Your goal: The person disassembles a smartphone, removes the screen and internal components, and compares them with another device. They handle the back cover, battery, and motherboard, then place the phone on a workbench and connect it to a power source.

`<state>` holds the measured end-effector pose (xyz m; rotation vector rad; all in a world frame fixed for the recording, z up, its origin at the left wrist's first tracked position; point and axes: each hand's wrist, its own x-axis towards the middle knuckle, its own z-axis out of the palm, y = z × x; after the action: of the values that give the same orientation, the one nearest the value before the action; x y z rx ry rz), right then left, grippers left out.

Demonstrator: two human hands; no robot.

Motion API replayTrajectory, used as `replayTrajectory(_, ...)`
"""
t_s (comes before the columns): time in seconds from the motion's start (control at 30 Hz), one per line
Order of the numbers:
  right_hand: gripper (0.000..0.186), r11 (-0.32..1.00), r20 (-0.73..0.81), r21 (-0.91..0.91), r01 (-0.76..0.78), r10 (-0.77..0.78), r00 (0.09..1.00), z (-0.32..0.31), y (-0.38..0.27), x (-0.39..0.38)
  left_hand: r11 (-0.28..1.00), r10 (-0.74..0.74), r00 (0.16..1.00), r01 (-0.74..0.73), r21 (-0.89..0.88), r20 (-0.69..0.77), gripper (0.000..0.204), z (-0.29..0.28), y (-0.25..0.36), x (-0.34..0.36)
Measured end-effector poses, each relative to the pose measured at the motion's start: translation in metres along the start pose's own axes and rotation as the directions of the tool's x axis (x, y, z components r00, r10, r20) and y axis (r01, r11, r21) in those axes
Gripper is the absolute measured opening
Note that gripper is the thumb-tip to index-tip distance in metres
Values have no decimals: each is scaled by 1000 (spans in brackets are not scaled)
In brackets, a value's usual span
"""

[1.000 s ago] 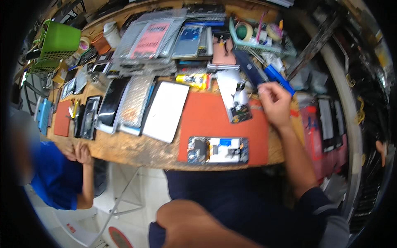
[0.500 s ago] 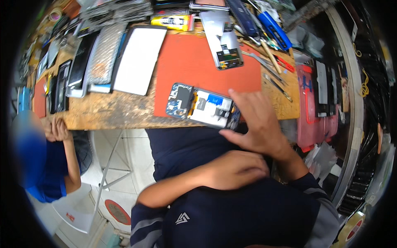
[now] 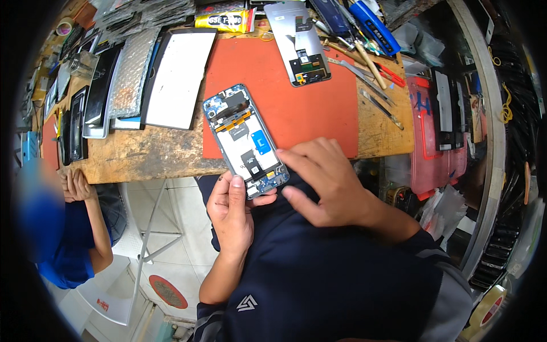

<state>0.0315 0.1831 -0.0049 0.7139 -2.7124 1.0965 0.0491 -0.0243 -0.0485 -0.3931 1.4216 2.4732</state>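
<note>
Phone (image 3: 246, 142) held in left hand (image 3: 231, 216) over table edge (image 3: 154, 170), right hand (image 3: 330, 191) spread, mat (image 3: 310, 117) beyond

An opened phone (image 3: 235, 134) is held in the left hand (image 3: 231, 219) at the near edge of the table (image 3: 151, 154).
The phone is gripped by its lower end and tilted over the near-left corner of a red mat (image 3: 313, 117), with its inner parts exposed; the right hand (image 3: 333, 188) is held half open at its long right side, though whether it is touched cannot be told. Across the mat's far edge a grey panel (image 3: 286, 40) is laid. Slim metal tools (image 3: 381, 108) are set near the table's right edge.
</note>
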Motion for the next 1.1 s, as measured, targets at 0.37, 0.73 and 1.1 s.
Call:
replayTrajectory(0.37,47,420,291,798,-433,361,886,-2,-4,3,998,4,982,7,-59,191,36,6,5,-8)
replayTrajectory(0.73,34,405,237,846,-346,297,925,-5,12,23,971,72,968,-123,204,242,30,29,53,58)
replayTrajectory(1.1,33,495,189,799,-342,334,923,6,34,47,968,150,934,-206,143,325,28,25,45,92)
